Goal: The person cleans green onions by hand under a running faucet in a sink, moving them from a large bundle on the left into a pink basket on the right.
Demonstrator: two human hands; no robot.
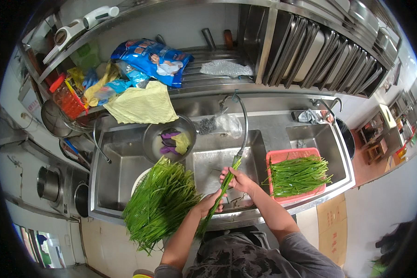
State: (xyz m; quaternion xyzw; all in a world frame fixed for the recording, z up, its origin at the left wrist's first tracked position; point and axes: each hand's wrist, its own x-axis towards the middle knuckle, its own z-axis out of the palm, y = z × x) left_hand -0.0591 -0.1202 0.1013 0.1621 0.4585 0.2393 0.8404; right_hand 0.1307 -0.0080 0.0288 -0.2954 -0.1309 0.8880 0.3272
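A bundle of long green garlic chives slants across the middle sink basin, its stem ends just below the faucet's flexible spout. My right hand grips it near the stem ends. Lower down, my left hand is closed around the leafy part. To the left, a large heap of chives rests on a white colander, mostly hidden beneath it. On the right, a pink plastic basket holds more chives, laid side by side. Whether water is running cannot be made out.
A metal bowl with purple and yellow cloths sits behind the heap. Steel wool and a plastic bag lie on the sink's back ledge. A yellow towel hangs off the shelf beneath a blue package. Trays stand upright at upper right.
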